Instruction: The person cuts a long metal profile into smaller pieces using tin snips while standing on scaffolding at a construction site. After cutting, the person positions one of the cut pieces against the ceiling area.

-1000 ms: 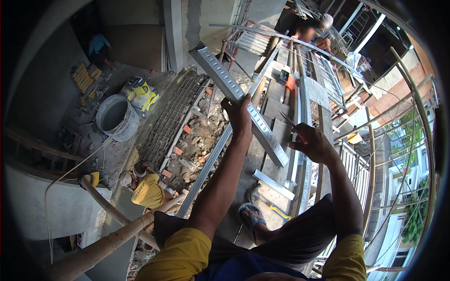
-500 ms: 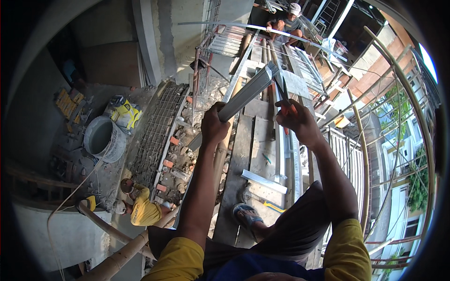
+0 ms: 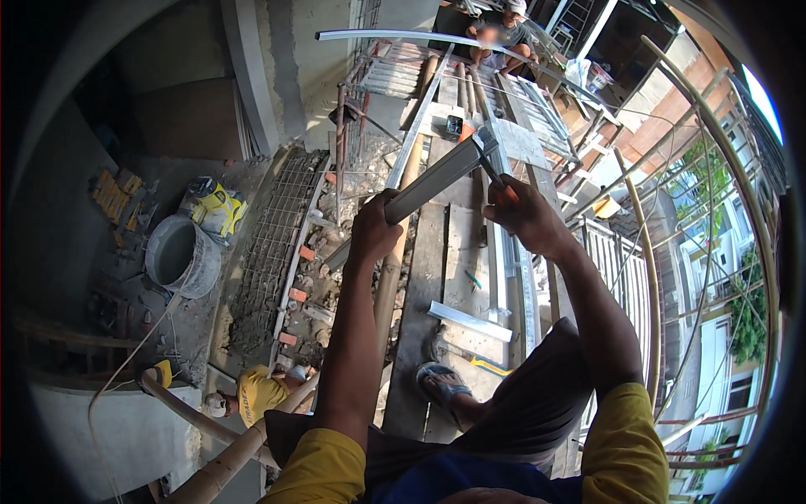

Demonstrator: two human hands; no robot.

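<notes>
My left hand is closed around a grey metal channel, which slants up and to the right in front of me. My right hand grips metal snips with orange-red handles. The blades of the snips meet the upper end of the channel; whether they bite into the metal I cannot tell. On the planks below lie a short offcut of bright metal channel and a yellow-handled tool, near my sandalled foot.
Wooden planks form the platform under me, with long metal channels along its right. Bamboo poles stand at right. Lower left are wire mesh, a bucket and a person in yellow. Another person crouches behind a long strip.
The snips have tilted left, and their blades now overlap the channel's end. The channel has turned slightly flatter. The far person has shifted, and the long strip has moved a little.
</notes>
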